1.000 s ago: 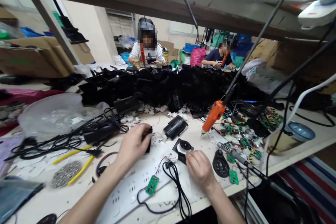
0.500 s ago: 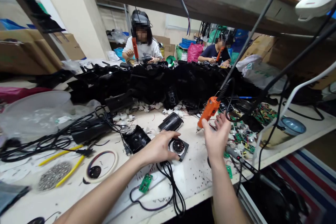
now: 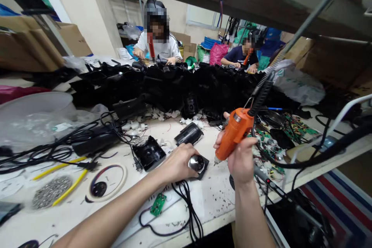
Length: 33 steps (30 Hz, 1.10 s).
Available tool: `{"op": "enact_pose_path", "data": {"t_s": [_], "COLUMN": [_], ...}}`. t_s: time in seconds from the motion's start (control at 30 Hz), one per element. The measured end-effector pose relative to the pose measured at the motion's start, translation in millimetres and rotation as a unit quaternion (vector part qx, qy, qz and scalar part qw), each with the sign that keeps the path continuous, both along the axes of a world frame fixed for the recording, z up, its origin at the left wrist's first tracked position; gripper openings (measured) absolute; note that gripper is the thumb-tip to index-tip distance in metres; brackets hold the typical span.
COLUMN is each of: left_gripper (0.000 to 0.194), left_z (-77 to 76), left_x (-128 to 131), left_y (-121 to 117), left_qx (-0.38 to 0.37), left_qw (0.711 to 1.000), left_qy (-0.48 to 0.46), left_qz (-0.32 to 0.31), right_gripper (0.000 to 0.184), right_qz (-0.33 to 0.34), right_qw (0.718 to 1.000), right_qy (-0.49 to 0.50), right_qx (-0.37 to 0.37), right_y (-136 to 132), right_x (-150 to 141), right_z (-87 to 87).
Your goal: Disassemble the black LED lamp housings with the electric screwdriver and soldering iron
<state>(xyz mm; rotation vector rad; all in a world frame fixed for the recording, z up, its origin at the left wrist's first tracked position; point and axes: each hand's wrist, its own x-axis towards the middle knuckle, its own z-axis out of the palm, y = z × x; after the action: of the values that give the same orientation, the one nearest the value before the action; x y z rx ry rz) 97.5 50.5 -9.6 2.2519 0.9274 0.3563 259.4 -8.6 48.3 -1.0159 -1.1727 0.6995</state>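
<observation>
My left hand (image 3: 181, 162) is closed around a round, shiny silver metal part (image 3: 197, 163). That part sits over a small black square housing (image 3: 205, 170) on the table. My right hand (image 3: 240, 159) grips an orange electric screwdriver (image 3: 235, 133), its tip slanting down toward the tabletop to the right of the housing. Just behind my left hand lies a black curved casing (image 3: 188, 133). An open black casing (image 3: 148, 153) rests left of it. Nearer me are a green circuit board (image 3: 158, 204) and a looped black cable (image 3: 190, 213).
A heap of black casings (image 3: 174, 89) spans the table's back. Yellow-handled pliers (image 3: 71, 190), a pile of small metal pieces (image 3: 52, 192) and a pale ring (image 3: 122, 182) lie left. Circuit boards (image 3: 299, 126) crowd the right. Two people (image 3: 158, 48) work opposite.
My right hand has closed around the orange screwdriver, which has tilted and come nearer. A silver round face now shows at my left hand, where a black fan-like disc showed before.
</observation>
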Motion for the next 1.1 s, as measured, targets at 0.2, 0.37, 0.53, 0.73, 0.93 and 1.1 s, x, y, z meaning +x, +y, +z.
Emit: {"op": "enact_pose_path", "data": {"t_s": [0.2, 0.37, 0.53, 0.73, 0.93, 1.1], "left_gripper": [0.045, 0.04, 0.041, 0.036, 0.036, 0.035], "left_z": [-0.1, -5.4, -3.9, -1.3, 0.9, 0.1], "left_x": [1.5, 3.1, 4.5, 4.7, 4.7, 4.5], "left_y": [0.5, 0.6, -0.9, -1.3, -1.4, -1.6], "left_qx": [0.01, 0.03, 0.04, 0.035, 0.03, 0.041], "left_qw": [1.0, 0.999, 0.999, 0.999, 0.999, 0.999], "left_qy": [0.005, 0.003, 0.002, 0.004, 0.01, 0.014], "left_qz": [0.011, 0.01, 0.005, 0.009, 0.004, 0.002], "right_gripper": [0.084, 0.088, 0.09, 0.084, 0.085, 0.079], "right_qz": [-0.011, 0.014, -0.011, 0.038, 0.024, 0.045], "right_qw": [0.997, 0.992, 0.992, 0.994, 0.998, 0.995], "right_qy": [0.072, 0.124, 0.118, 0.099, 0.05, 0.084], "right_qx": [-0.01, -0.01, -0.05, 0.002, -0.026, -0.006], "right_y": [-3.3, 1.1, 4.4, 2.9, -0.6, 0.2], "right_x": [-28.4, -38.6, -41.0, -40.7, -37.7, -37.3], "right_z": [11.9, 8.1, 4.7, 2.7, 6.2, 5.1]}}
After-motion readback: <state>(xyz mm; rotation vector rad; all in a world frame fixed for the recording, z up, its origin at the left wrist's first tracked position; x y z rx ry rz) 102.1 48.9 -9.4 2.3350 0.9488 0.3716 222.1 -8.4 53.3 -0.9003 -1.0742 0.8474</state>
